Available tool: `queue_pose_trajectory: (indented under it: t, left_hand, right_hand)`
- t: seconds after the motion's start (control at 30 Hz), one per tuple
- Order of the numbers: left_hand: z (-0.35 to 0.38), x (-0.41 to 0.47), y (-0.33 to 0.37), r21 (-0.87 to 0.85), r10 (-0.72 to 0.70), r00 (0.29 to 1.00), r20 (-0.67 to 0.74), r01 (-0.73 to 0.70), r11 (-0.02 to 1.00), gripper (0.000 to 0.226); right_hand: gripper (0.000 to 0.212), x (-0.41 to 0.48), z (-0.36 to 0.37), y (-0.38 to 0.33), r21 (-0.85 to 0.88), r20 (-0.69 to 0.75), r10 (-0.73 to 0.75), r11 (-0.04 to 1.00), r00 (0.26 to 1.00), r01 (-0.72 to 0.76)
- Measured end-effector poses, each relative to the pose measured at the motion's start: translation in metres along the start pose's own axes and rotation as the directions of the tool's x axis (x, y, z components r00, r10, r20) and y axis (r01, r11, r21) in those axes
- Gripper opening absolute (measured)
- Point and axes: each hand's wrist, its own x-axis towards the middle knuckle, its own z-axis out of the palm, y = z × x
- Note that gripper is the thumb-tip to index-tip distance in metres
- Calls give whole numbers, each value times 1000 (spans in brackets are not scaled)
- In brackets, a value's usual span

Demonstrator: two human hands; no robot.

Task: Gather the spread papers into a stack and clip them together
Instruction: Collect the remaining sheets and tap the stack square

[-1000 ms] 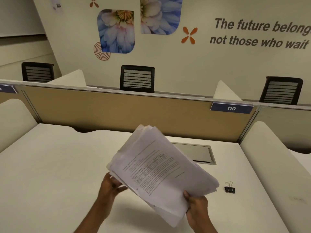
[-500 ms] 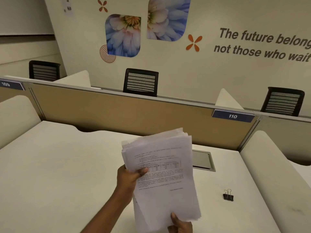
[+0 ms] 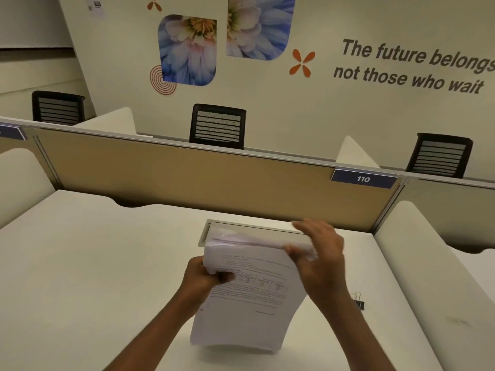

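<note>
The papers [image 3: 249, 290] are gathered into one stack, held upright with the bottom edge close over the surface [image 3: 93, 263]. The left hand [image 3: 203, 277] has its grip curled round the papers' left edge, thumb on the front sheet. The right hand [image 3: 318, 261], blurred, pinches their top right corner. The clip [image 3: 359, 302] lies untouched just right of the papers. Gathering looks nearly done; clipping remains.

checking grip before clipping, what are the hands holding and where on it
Both hold the paper stack: left hand grips its left edge, right hand pinches the top right corner.
</note>
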Motion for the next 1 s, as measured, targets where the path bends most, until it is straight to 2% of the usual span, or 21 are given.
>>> queue_pose_trajectory:
  t: [0.03, 0.1, 0.17, 0.23, 0.37, 0.5, 0.6, 0.67, 0.83, 1.0]
  left_hand:
    - [2, -1, -1, 17, 0, 1000, 9, 0, 1000, 29]
    - [6, -5, -2, 62, 0, 1000, 14, -1, 998, 27]
    - [8, -7, -4, 86, -9, 1000, 1, 9, 996, 22]
    - [5, -8, -8, 114, -17, 1000, -12, 19, 993, 22]
    - [0, -10, -12, 118, -40, 999, -5, 40, 992, 24]
    - [-5, -12, -15, 123, -32, 999, -10, 33, 992, 38]
    - [-8, -14, -18, 107, -32, 999, -17, 34, 994, 40]
    - [-9, -13, -22, 102, -50, 998, -32, 53, 993, 34]
    - [-11, -13, -24, 110, -51, 998, -25, 54, 992, 35]
    - [-10, -14, -23, 114, -39, 999, -14, 41, 993, 38]
  right_hand:
    - [35, 9, 3, -13, -79, 67, -99, 991, 993, 105]
    - [30, 19, 14, -34, -139, 209, -195, 964, 958, 227]
    - [23, 20, 24, -46, -156, 304, -217, 949, 928, 273]
    - [20, 19, 32, -52, -146, 370, -191, 955, 909, 260]
    - [15, 18, 38, -56, -122, 406, -119, 976, 906, 183]
    - [13, 20, 39, -63, -125, 427, -163, 964, 890, 236]
    - [13, 21, 38, -69, -134, 455, -174, 956, 873, 261]
    - [12, 19, 38, -73, -167, 497, -166, 945, 852, 281]
    - [31, 17, 40, -76, -283, 589, -111, 899, 800, 333]
    - [12, 17, 39, -81, -275, 657, -92, 895, 748, 352]
